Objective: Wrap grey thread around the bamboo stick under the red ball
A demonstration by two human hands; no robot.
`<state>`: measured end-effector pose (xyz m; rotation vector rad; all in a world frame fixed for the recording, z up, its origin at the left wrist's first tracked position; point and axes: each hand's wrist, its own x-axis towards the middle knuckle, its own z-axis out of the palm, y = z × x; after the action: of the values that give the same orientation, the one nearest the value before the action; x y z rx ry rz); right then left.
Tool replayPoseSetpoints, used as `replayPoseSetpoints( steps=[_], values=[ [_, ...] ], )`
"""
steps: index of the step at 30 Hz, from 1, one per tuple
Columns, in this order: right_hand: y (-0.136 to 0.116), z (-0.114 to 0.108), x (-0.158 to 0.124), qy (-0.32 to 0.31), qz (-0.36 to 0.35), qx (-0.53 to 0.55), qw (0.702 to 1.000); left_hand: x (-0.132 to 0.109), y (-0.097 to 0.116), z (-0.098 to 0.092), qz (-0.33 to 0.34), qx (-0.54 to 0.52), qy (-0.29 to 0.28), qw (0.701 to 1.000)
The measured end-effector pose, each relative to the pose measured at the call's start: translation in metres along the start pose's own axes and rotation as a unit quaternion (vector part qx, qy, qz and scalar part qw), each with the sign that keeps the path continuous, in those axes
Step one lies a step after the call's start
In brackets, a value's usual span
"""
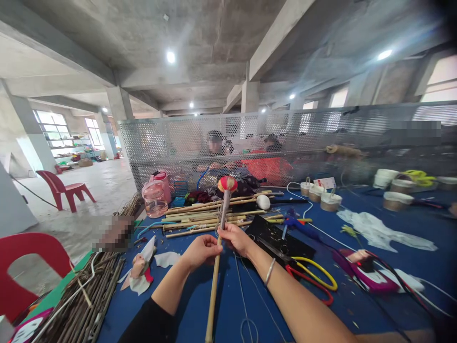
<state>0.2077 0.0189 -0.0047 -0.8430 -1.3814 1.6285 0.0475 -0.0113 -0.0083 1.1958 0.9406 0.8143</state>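
A long bamboo stick (214,281) stands tilted in front of me, with a red and yellow ball-shaped head (227,184) at its top and grey wrapping below it. My left hand (202,250) is closed around the stick's middle. My right hand (235,237) pinches the stick just above, at the lower end of the wrapping. A thin thread (243,290) hangs down from that hand onto the blue table (200,305).
Several bamboo sticks (207,216), a pink jug (155,195), scissors with yellow and red handles (314,276), a black tray (274,236), white cloth (378,233) and small tubs (330,200) lie on the table. Twigs (85,300) pile at left. People sit behind a mesh screen (285,133). Red chairs (64,188) stand at left.
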Motion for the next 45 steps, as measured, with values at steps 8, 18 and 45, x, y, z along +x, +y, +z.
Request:
replayPoseSetpoints(
  steps=[8,18,45],
  values=[
    [-0.009,-0.008,-0.006,-0.091,0.001,0.048,0.995,-0.012,0.006,0.007,0.001,-0.093,-0.054,0.994],
    [-0.010,0.005,-0.007,-0.071,-0.033,-0.003,0.997,-0.017,0.022,0.031,-0.109,-0.226,0.048,0.967],
    [-0.004,0.016,-0.009,-0.019,-0.088,-0.021,0.996,-0.022,0.031,0.025,-0.089,-0.249,0.031,0.964]
  ],
)
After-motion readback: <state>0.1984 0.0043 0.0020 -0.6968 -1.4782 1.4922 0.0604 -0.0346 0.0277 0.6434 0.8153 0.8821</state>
